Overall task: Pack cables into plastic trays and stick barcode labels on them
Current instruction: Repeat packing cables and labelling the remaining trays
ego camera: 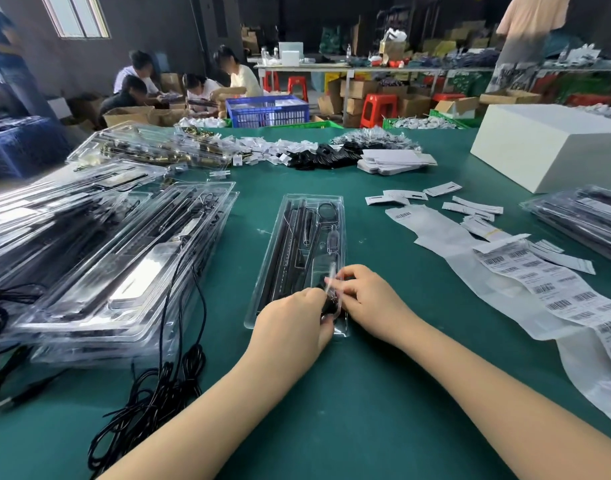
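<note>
A clear plastic tray (297,233) lies lengthwise on the green table in front of me, holding dark strips and a round part. At its near end both hands work on a small black coiled cable piece (329,305) in a thin clear wrap. My left hand (293,323) curls its fingers round the black piece. My right hand (361,296) pinches the clear wrap from the right. A strip of barcode labels (553,292) on white backing paper runs along the table to the right.
Stacks of filled clear trays (117,265) sit at the left, with loose black cables (158,382) in front of them. More trays (584,220) and a white box (553,143) stand at the right. Small tags and black parts lie at the back. People work beyond the table.
</note>
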### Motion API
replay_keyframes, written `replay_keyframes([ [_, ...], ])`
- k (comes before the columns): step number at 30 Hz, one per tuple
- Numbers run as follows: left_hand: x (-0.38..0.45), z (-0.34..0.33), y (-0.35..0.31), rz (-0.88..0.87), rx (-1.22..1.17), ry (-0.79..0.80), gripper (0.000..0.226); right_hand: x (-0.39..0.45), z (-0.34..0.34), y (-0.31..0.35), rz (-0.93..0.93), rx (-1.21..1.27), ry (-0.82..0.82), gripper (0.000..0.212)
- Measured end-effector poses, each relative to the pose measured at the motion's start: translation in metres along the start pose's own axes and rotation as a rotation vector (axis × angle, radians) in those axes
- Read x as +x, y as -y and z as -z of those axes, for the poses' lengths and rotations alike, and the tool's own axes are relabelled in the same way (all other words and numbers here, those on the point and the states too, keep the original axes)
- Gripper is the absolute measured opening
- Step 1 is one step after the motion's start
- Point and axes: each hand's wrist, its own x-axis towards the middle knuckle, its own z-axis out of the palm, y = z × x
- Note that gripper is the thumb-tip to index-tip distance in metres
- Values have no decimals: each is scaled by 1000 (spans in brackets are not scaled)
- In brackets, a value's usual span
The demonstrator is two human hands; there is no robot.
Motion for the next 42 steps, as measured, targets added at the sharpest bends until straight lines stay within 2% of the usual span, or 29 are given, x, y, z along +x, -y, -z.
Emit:
replay_keyframes([
  [2,2,2,2,-17,-18,13,28,-5,3,2,-54,153,-9,29],
  [4,4,5,3,-39,-28,16,27,-9,9,2,-82,256,34,36],
  [7,2,8,2,-75,6,49,29,-16,17,-1,-116,320,97,38],
  [9,1,10,0,-72,43,104,33,-18,29,-9,-206,316,-13,31],
  [11,1,12,-5,-64,97,159,34,-17,51,-25,-317,249,-206,26],
  [13,1,12,-11,-71,130,193,30,-15,81,-55,-406,92,-358,28],
  [15,-1,12,-13,-84,119,187,25,-15,114,-96,-518,-83,-408,35],
  [19,-1,12,-10,-132,145,210,35,-32,159,-184,-887,-411,-231,51],
  [21,2,12,-8,-139,150,234,39,-42,168,-223,-958,-478,-59,53],
  [23,7,13,-3,-142,114,251,42,-51,170,-249,-924,-535,56,43],
  [27,15,16,13,-126,-18,317,49,-56,172,-283,-903,-535,-109,27],
  [30,19,15,16,-160,9,340,50,-58,176,-309,-888,-490,-156,18],
  [33,20,16,15,-171,29,335,49,-60,179,-344,-903,-415,-215,33],
  [35,18,17,13,-188,34,295,46,-62,182,-357,-864,-398,-193,46],
  [37,15,16,9,-192,36,238,37,-64,189,-347,-790,-399,-242,47],
  [39,14,13,6,-180,70,207,30,-62,197,-308,-696,-487,-335,48],
  [41,13,11,3,-167,98,193,26,-55,198,-245,-594,-524,-497,37],
  [42,12,10,3,-162,106,190,24,-53,193,-211,-517,-445,-587,24],
])
